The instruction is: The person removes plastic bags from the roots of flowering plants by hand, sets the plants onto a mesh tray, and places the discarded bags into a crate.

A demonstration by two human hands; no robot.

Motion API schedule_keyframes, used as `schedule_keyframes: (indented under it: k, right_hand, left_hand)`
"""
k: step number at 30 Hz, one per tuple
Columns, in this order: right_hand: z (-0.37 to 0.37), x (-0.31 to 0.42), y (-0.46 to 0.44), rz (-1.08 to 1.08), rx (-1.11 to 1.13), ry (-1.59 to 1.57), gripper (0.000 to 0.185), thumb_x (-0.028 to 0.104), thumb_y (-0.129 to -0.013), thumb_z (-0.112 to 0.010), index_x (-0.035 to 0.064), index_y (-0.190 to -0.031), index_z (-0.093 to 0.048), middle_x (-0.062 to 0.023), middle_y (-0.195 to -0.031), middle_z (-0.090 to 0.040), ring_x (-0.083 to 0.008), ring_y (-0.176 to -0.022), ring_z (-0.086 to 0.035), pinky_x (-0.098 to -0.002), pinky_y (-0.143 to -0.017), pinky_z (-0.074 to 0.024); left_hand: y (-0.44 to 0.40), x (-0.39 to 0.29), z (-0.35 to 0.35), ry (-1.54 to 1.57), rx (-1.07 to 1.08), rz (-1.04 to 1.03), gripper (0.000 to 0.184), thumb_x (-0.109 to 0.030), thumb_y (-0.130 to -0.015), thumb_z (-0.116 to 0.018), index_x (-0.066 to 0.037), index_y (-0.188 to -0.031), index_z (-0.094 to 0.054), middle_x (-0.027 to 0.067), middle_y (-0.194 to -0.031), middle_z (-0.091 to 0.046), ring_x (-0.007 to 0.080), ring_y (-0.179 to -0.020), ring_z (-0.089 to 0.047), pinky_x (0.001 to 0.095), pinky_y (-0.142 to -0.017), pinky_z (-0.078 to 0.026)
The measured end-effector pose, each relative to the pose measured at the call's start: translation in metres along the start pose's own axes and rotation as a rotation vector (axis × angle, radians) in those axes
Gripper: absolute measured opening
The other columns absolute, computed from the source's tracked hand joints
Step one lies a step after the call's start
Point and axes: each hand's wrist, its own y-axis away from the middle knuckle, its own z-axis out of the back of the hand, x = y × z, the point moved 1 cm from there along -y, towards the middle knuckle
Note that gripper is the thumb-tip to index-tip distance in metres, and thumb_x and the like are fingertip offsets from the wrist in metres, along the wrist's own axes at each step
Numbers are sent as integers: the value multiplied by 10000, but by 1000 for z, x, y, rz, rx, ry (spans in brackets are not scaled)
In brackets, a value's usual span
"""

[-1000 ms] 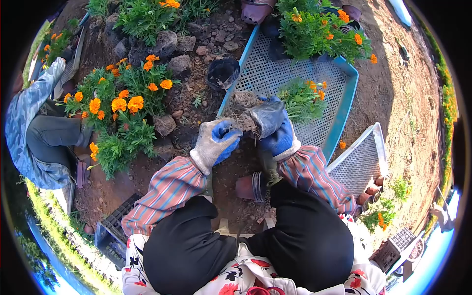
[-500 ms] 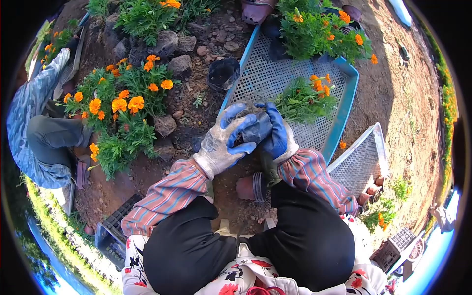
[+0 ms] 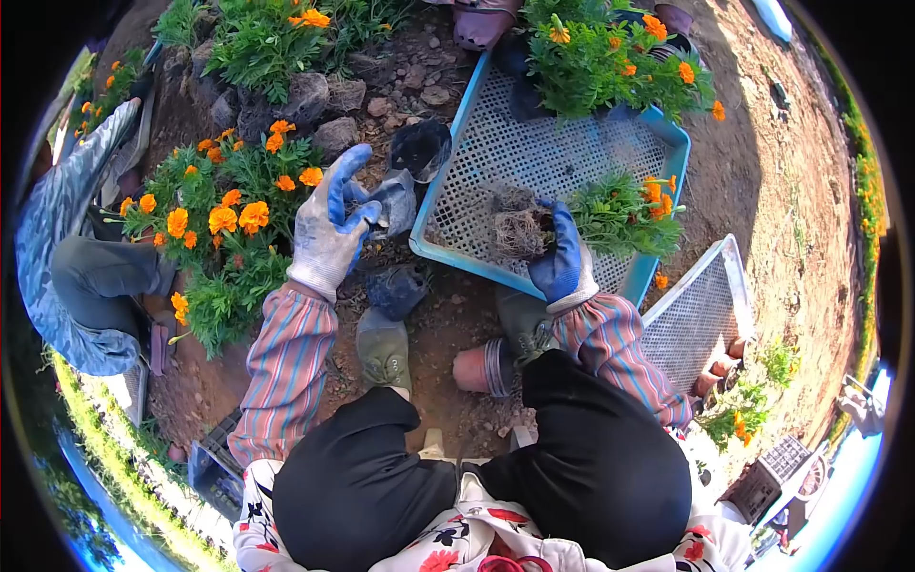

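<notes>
The right hand [image 3: 562,259], in a blue and white glove, is near the middle of the frame. Its fingers are closed around the bottom of a plant [image 3: 610,217] with orange flowers. The plant lies on its side over the blue tray [image 3: 481,133], leaves to the right and roots [image 3: 521,235] to the left. The roots have no pot on them, so that part looks done for this plant.

The left hand [image 3: 326,227] is left of the middle. Its thumb and fingers are spread apart, right by a squashed black pot [image 3: 394,202]. I can't tell if they touch it. Two more black pots lie close by, one above [image 3: 419,150] and one below [image 3: 396,291].

In the upper left, bare lumps of dirt [image 3: 305,97] sit by other flowers [image 3: 224,219], so some plants there seem to be out of their pots too. More plants [image 3: 610,67] stand in the upper right. Their bottoms are mostly hidden, so I can't tell how many are left to do.
</notes>
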Motion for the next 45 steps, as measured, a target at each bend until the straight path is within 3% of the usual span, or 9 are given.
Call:
schedule_keyframes:
  k: [7,15,20,26,29,32,36,40,45]
  right_hand:
    - [1,-2,9,148,121,3,304,100,-873,-441,78,-1176,-436,-69,-1025,-509,-177,-941,-499,-306,-855,-433]
    - [18,-16,-3,-198,-232,-332,318,294,-924,-363,67,-1110,-486,-83,-1026,-510,-218,-982,-510,-357,-848,-434]
    - [53,-41,-9,0,-80,52,262,103,-881,-453,57,-1138,-461,-77,-982,-505,-187,-932,-502,-302,-836,-425]
    - [41,-27,-7,-204,-143,-352,275,196,-932,-377,33,-1143,-444,-98,-1071,-538,-181,-971,-518,-297,-877,-411]
    - [46,-29,-1,-68,38,-167,321,254,-954,-312,32,-1140,-452,-107,-1105,-543,-194,-1016,-513,-311,-897,-407]
    - [41,-23,-2,-217,-52,-392,316,245,-957,-308,28,-1141,-445,-105,-1104,-538,-191,-1018,-511,-296,-902,-401]
    - [47,-28,-2,-119,-101,-161,566,29,-690,-651,-5,-1191,-391,-123,-1089,-525,-194,-944,-548,-278,-812,-451]
    - [45,-25,3,175,9,401,537,61,-684,-672,-10,-1161,-437,-114,-1070,-526,-190,-916,-551,-287,-804,-452]
    - [15,6,11,359,241,867,439,-21,-776,-560,17,-1187,-410,-126,-1098,-509,-212,-980,-524,-330,-828,-468]
  left_hand:
    - [-32,42,-28,-966,494,-27,409,-136,-708,-612,-139,-1108,-523,143,-973,-540,337,-896,-551,399,-770,-460]
    - [40,25,11,-815,326,47,247,-110,-672,-646,-102,-915,-601,117,-1119,-481,309,-878,-572,380,-754,-480]
    - [78,19,-7,-822,643,-58,223,-158,-602,-712,-165,-806,-623,107,-1402,-213,353,-1289,-188,525,-928,-325]
    - [96,79,-33,-846,646,-305,284,-126,-599,-688,-121,-865,-587,100,-1158,-469,326,-1130,-427,447,-867,-399]
    - [67,67,-9,-502,190,-128,254,-71,-618,-663,-81,-841,-542,89,-785,-520,297,-721,-570,360,-608,-465]
    - [23,20,14,-593,271,-138,626,-48,-659,-639,-211,-1232,-446,101,-813,-530,304,-736,-568,398,-650,-479]
    - [-22,8,-12,-995,535,-159,764,-95,-706,-612,-335,-1340,-258,123,-902,-539,295,-851,-574,393,-712,-477]
    - [-40,62,-27,-1006,536,83,242,-162,-700,-616,-65,-921,-600,122,-963,-552,291,-872,-583,393,-722,-477]
    - [16,76,15,-627,234,69,293,-200,-721,-594,-71,-983,-575,155,-999,-527,336,-890,-558,411,-770,-461]
